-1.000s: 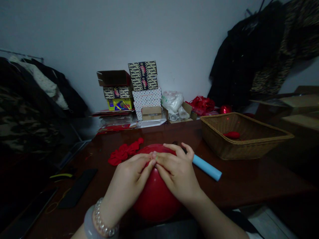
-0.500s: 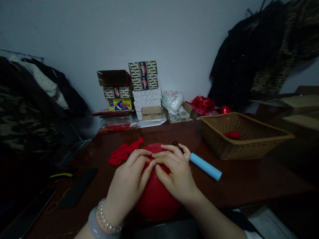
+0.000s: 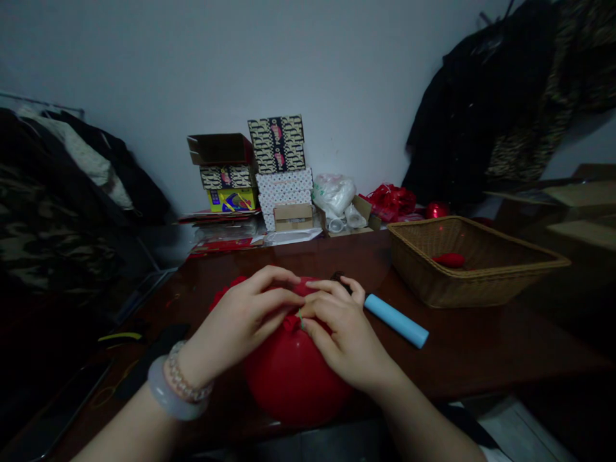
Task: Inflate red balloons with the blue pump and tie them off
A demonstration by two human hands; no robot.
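A round, inflated red balloon (image 3: 298,385) sits at the table's front edge, its rolled neck end facing up. My right hand (image 3: 339,327) pinches a thin green band or string (image 3: 301,317) beside the neck, thumb and index finger closed on it. Across the balloon's top lies my left hand (image 3: 255,308), fingers bent together, tips meeting the right fingers near the neck; its thumb is partly hidden. Behind the left hand, a bunch of red, limp balloons (image 3: 224,294) is mostly covered. A light blue cylinder (image 3: 397,321) with a dark end lies beyond my right hand.
At the right stands a wicker basket (image 3: 481,276) with a red object (image 3: 450,260) inside. Stacked boxes (image 3: 283,192) and plastic bags (image 3: 334,196) line the wall. A yellow-edged tool (image 3: 120,337) and a dark phone-like slab (image 3: 72,410) lie at the left.
My left hand has drawn back leftward and turned flatter over the balloon, uncovering its neck and more of the green band. The right hand stays almost in place.
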